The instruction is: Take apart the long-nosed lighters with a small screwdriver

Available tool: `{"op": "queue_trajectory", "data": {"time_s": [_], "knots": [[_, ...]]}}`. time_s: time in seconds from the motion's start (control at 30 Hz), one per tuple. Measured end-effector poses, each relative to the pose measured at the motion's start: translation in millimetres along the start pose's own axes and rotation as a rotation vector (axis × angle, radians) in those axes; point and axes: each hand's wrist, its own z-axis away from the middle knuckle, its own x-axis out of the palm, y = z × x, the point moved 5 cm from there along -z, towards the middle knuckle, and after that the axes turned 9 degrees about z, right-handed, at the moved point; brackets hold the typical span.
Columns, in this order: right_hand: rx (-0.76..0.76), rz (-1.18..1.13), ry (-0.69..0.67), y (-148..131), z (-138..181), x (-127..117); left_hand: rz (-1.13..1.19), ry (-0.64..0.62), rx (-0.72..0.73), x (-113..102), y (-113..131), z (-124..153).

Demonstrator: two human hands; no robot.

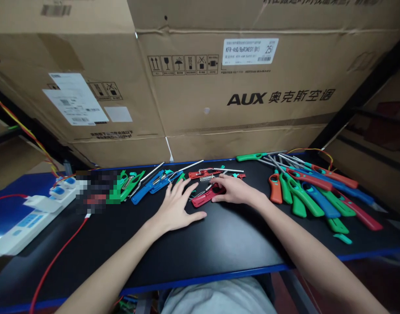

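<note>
Head view takes in a white power strip [29, 216] at the far left of the black table [193, 248], then a loose scatter of green and blue lighter parts [144, 181]. Next, the left hand [176, 207] lies flat on the table, fingers spread wide, holding nothing. Just to its right, the right hand [234, 190] rests its fingers on a red lighter shell [206, 196], which lies between the two hands. Farther right sits a pile of assembled lighters [312, 189].
</note>
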Motion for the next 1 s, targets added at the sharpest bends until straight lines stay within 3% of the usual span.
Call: {"op": "queue_trajectory", "data": {"time_s": [0.1, 0.3, 0.37, 0.5, 0.67, 0.77, 1.0], "knots": [[-0.031, 0.021, 0.083, -18, -6, 8, 0.023, 0.073, 0.015, 5, -4, -5], [-0.11, 0.028, 0.207, -41, -10, 1, 0.074, 0.096, 0.111, -17, -36, -14], [-0.023, 0.048, 0.282, -24, -8, -13, 0.088, 0.124, 0.113, -25, -49, -16], [0.31, 0.212, 0.31, 43, 3, -31, 0.036, 0.174, 0.113, -34, -63, -19], [0.228, 0.089, 0.119, 100, 9, -13, -0.078, 0.207, 0.115, -44, -66, -21], [0.124, 0.014, 0.117, 101, 4, -5, -0.111, 0.208, 0.083, -51, -71, -19], [0.01, -0.032, 0.2, 70, -12, 5, -0.081, 0.218, 0.078, -58, -69, -17]]}}
